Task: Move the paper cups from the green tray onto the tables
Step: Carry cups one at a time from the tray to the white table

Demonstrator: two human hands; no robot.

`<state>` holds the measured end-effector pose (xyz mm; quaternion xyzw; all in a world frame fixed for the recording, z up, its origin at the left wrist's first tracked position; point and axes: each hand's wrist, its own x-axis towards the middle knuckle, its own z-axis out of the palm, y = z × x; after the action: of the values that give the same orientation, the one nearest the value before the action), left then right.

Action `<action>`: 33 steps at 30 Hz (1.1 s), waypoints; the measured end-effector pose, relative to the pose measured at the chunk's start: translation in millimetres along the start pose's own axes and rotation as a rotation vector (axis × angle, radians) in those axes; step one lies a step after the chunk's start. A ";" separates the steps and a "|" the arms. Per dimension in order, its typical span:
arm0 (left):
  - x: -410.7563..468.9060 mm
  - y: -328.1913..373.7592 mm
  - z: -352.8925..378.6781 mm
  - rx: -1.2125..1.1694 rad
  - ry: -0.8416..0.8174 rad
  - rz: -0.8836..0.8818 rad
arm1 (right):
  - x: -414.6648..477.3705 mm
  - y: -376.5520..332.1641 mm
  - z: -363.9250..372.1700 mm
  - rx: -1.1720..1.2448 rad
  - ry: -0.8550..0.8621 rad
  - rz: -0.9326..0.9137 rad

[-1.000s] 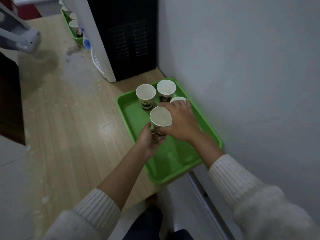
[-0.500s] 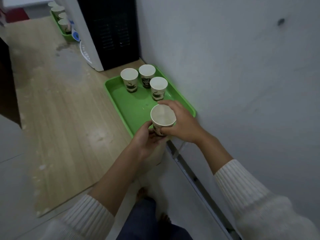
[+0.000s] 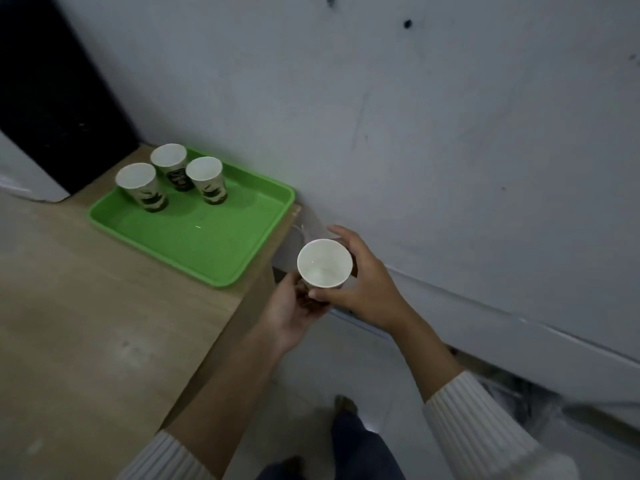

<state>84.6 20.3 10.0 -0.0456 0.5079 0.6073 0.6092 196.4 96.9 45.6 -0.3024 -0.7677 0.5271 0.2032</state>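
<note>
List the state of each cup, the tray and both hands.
green tray: flat on the table
three paper cups: upright at the tray's far end
held paper cup: upright, clear of the tray
left hand: holds the cup's base
right hand: curled round the cup's side

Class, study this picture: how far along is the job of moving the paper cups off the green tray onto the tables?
Done: one paper cup is off the green tray. In hand: both the left hand and right hand hold it upright past the table edge, not yet set down. Left: three cups stand on the tray.
</note>
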 end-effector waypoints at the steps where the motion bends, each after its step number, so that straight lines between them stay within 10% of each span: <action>1: -6.0 -5.3 1.9 0.038 -0.021 -0.013 | -15.0 1.1 0.3 0.029 0.054 0.022; 33: -311.2 -453.1 165.4 0.935 -0.943 -0.637 | -661.0 -5.5 -65.6 0.013 1.316 0.466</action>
<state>613.0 -201.4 44.9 0.3399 0.3600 0.0761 0.8655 721.9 -308.0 78.9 -0.7146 -0.3967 0.2689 0.5096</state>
